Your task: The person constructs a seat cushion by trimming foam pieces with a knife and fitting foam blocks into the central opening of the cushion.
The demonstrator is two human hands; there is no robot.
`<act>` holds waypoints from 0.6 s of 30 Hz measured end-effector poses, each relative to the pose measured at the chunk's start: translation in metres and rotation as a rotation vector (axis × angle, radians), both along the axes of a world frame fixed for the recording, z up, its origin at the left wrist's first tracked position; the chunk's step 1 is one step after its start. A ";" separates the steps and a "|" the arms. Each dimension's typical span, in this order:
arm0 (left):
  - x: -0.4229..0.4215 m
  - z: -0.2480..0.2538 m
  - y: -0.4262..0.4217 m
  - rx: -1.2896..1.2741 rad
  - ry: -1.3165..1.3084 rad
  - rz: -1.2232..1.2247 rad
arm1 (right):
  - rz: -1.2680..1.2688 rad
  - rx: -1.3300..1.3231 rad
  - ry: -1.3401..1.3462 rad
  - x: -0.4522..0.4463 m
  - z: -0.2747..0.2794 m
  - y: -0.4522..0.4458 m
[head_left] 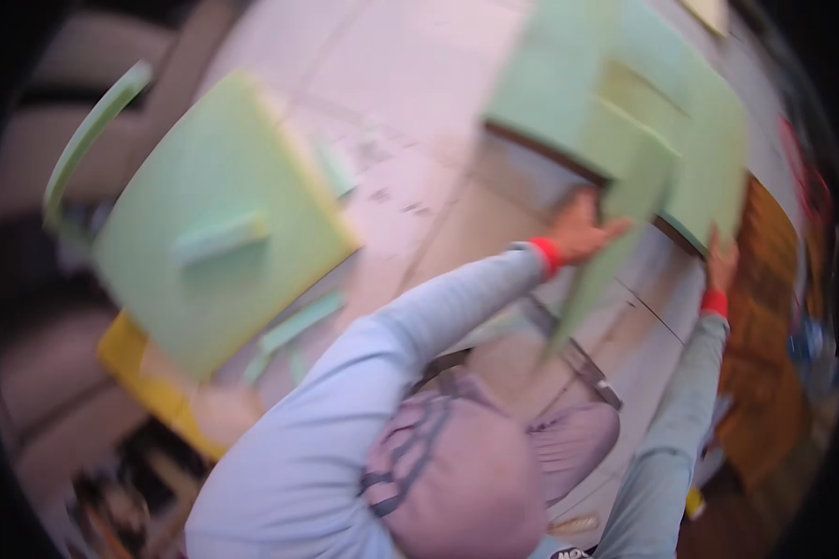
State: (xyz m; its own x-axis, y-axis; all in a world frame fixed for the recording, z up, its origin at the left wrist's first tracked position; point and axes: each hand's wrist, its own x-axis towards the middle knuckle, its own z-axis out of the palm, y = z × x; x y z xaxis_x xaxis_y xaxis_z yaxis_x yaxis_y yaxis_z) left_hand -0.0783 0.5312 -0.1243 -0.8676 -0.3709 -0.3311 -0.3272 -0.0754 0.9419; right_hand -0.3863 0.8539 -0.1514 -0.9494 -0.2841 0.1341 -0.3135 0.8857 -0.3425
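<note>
Motion blurs the head view. My left hand [580, 230], its thumb spread from the fingers, is at the edge of a long, tapering green foam piece [636, 177]. That piece lies partly over larger green foam sheets [708, 140] at the upper right, and its narrow end hangs towards my legs. My right hand [721, 263] is at the lower right edge of the sheets, its fingers pointing up along the edge. Whether those fingers grip the foam is too blurred to tell. Both wrists show red cuffs.
On the left a big green foam block [224, 196] has a small strip [219, 239] on top. A curved green strip [93, 135] stands beyond it. Foam scraps [298, 326] lie on the tiled floor [391, 74]. Brown material [760, 345] is at the right, and a yellow object [158, 377] lies lower left.
</note>
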 end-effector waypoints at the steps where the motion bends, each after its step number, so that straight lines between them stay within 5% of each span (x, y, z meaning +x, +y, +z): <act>1: 0.001 -0.013 0.007 -0.011 0.019 0.022 | -0.025 -0.193 -0.001 0.016 -0.008 -0.013; 6: 0.060 -0.011 -0.011 0.120 0.019 0.240 | -0.341 -0.170 0.057 0.172 0.007 -0.088; 9: 0.111 -0.007 -0.051 -0.073 -0.001 0.333 | -0.389 -0.243 -0.008 0.269 0.020 -0.122; 14: 0.181 0.019 -0.111 -0.032 -0.128 0.174 | -0.368 -0.393 -0.106 0.384 0.033 -0.131; 18: 0.202 0.017 -0.114 -0.069 -0.111 0.117 | -0.312 -0.358 -0.224 0.386 0.036 -0.107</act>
State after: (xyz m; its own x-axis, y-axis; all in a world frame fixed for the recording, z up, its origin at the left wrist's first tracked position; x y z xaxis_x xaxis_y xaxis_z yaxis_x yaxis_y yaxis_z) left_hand 0.1234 0.4168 -0.1074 -0.7763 -0.4928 -0.3930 -0.4227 -0.0554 0.9046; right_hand 0.0000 0.7471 -0.1155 -0.9981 0.0432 -0.0447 0.0621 0.7401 -0.6696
